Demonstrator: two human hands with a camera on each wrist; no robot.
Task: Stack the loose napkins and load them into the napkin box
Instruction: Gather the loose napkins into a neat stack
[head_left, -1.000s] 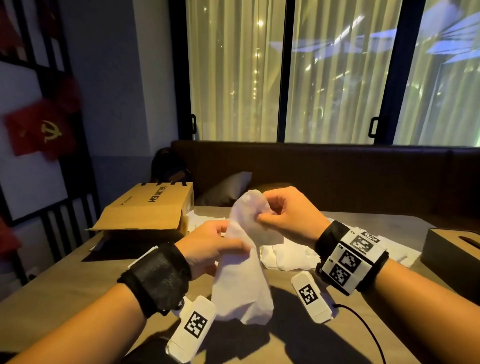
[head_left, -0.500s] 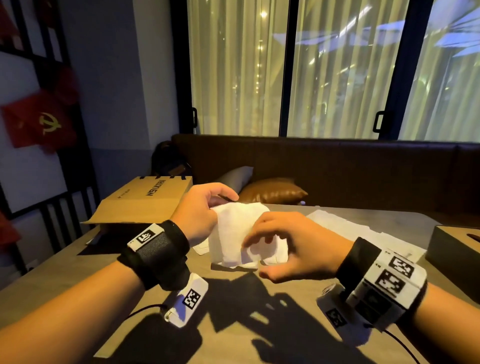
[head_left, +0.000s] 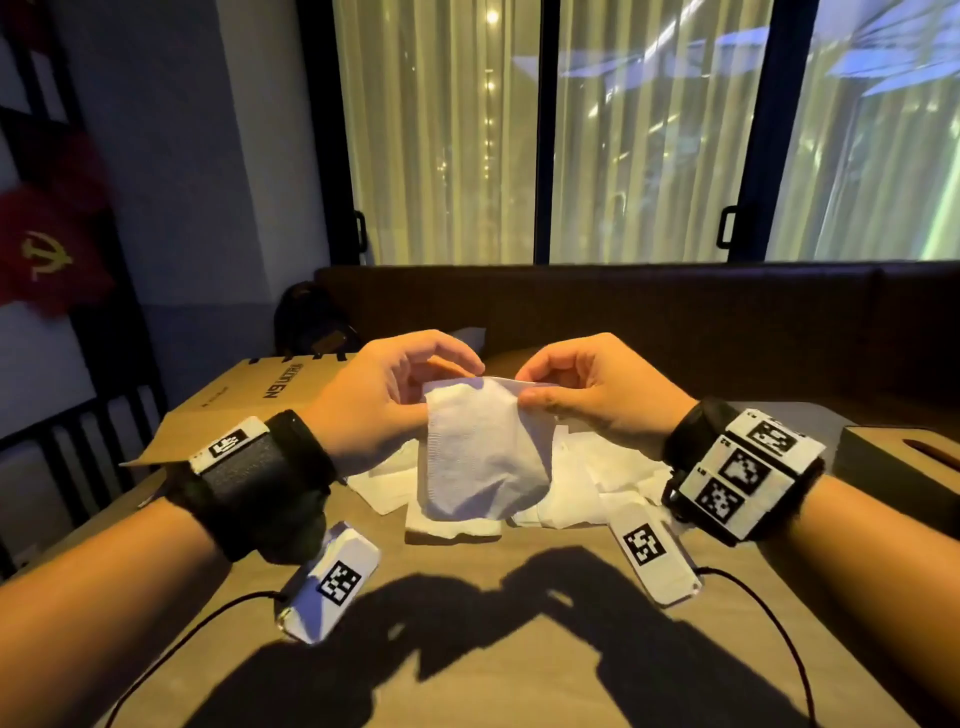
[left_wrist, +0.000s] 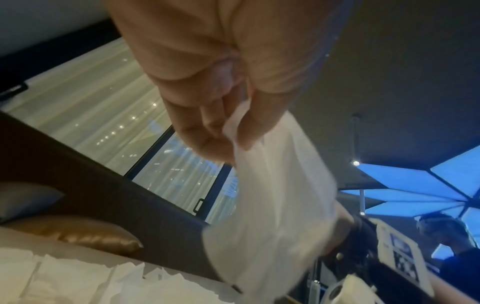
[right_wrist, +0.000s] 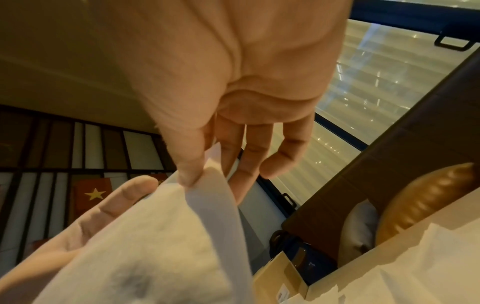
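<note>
— Paper napkin (head_left: 480, 457) hangs lengthwise, top corners pinched by left hand (head_left: 387, 397) and right hand (head_left: 597, 397).
— Where's it going?
— Loose pile (head_left: 587, 483) on the bench (head_left: 467, 649), directly below; napkin box (head_left: 904, 467) at three o'clock, nearer the right hand.

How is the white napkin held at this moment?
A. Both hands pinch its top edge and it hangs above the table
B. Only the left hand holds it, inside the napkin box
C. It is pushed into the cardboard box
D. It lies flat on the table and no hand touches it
A: the left hand and the right hand each pinch the top edge of the napkin, which hangs over the loose napkins on the table.
</note>
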